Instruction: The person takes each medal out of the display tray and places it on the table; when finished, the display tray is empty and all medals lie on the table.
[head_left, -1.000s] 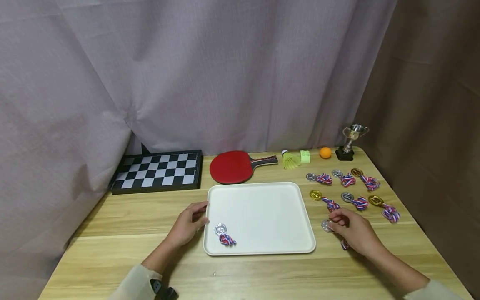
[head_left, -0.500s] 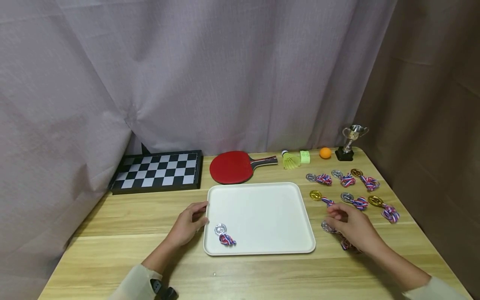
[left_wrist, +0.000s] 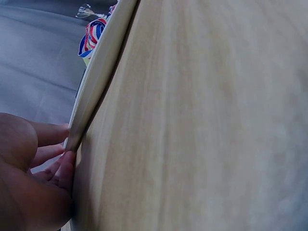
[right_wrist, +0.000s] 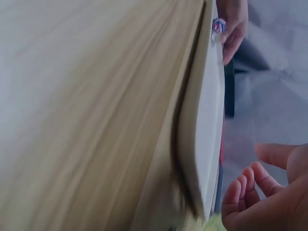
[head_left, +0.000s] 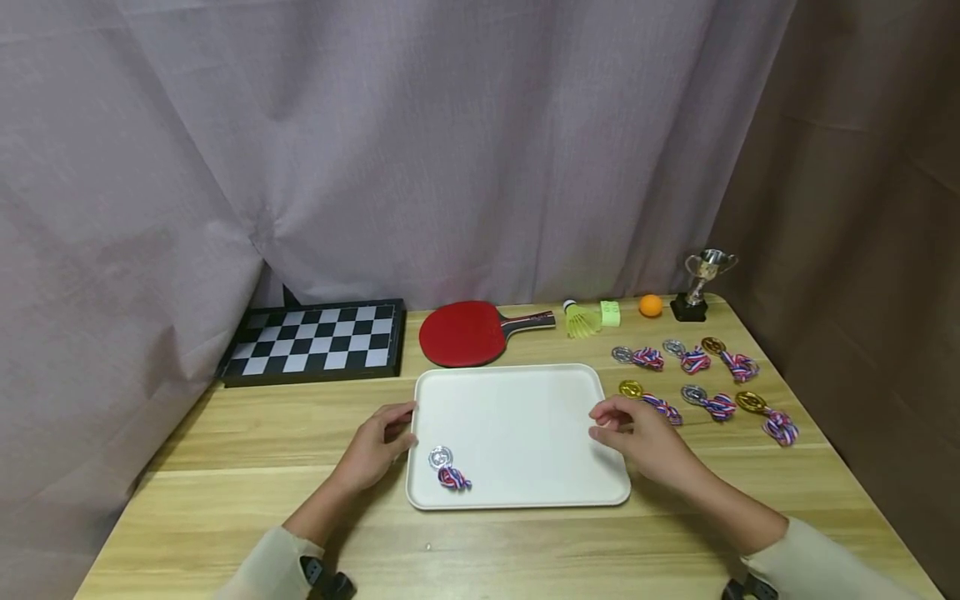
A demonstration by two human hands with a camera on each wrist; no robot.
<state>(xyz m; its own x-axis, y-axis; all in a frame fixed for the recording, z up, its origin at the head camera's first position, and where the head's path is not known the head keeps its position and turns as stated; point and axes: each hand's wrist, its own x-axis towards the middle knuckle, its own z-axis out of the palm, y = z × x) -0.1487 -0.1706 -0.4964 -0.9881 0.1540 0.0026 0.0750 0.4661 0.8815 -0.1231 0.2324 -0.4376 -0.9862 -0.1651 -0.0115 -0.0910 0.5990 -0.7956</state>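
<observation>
My left hand (head_left: 375, 446) holds the left rim of a white tray (head_left: 525, 433); in the left wrist view its fingertips (left_wrist: 66, 161) meet the rim. On the tray's lower left lies a silver medal (head_left: 441, 457) with a red, white and blue ribbon. My right hand (head_left: 648, 437) hovers over the tray's right edge, fingers loosely bent. The right wrist view shows nothing between its thumb and fingers (right_wrist: 262, 178). A silver medal seen earlier to the tray's right is out of sight; the right hand and forearm cover that place.
Several gold and silver medals (head_left: 720, 407) lie right of the tray. Along the back are a chessboard (head_left: 322, 342), red table tennis bat (head_left: 463, 333), yellow shuttlecock (head_left: 581, 321), light green block (head_left: 611, 313), orange ball (head_left: 650, 306) and trophy cup (head_left: 701, 279).
My right hand has moved left from the silver medal at the tray's right to above the tray's right edge. The left hand and tray look unmoved.
</observation>
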